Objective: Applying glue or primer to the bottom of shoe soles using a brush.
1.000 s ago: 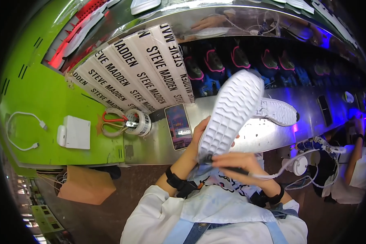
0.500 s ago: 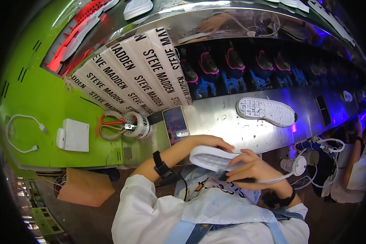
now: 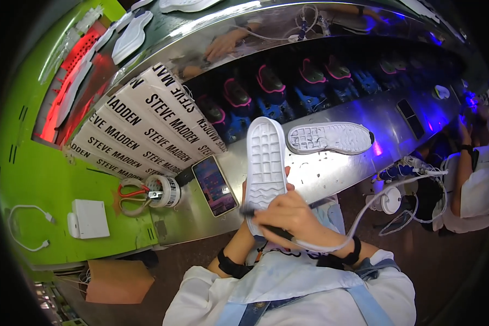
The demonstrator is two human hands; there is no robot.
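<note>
Left hand (image 3: 245, 189) clasps white sole (image 3: 266, 157); closed right grip (image 3: 286, 215) holds dark tool (image 3: 279, 232).

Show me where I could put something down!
Bare green tabletop lies between the white case and the printed box. The metal bench has room in front of the loose sole, despite dark specks, and between it and the dark slab. It's crowded around the scissors, tape roll and phone, and around the hands and held sole.

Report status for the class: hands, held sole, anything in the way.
Left hand holding white sole. Right hand gripping dark tool at sole's near end. Second sole on bench, to the right; nothing seen blocking tool.
</note>
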